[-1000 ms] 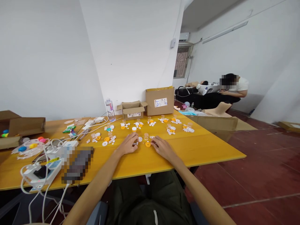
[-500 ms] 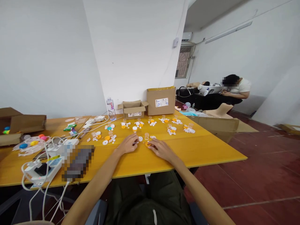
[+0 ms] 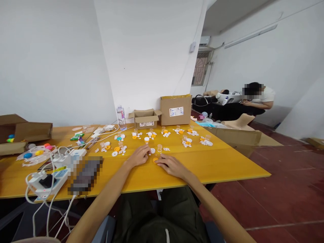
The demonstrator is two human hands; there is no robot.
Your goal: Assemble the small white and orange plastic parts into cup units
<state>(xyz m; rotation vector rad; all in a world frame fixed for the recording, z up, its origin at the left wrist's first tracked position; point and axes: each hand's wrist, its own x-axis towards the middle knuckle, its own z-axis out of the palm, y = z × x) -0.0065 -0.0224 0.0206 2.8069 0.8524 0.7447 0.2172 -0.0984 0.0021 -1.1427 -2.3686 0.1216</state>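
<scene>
My left hand [image 3: 138, 157] rests on the yellow table [image 3: 217, 163], its fingertips pinched on a small white part beside a white disc [image 3: 152, 151]. My right hand [image 3: 170, 166] lies flat to the right of it, fingertips on an orange ring [image 3: 155, 160] near the table's front. Just behind the hands stand a small clear cup [image 3: 159, 147] and a white cap [image 3: 146, 139]. Several groups of orange and white small parts [image 3: 186, 141] are spread across the table further back.
Two cardboard boxes [image 3: 175, 109] and a water bottle [image 3: 121, 117] stand at the wall. At the left lie a power strip with white cables [image 3: 47, 180], coloured toy parts [image 3: 32, 155] and an open box [image 3: 24, 133]. A person [image 3: 255, 99] sits at the far right.
My right hand has pulled the orange ring toward me, away from the clear cup. My left hand has stayed in place. The camera has shifted slightly.
</scene>
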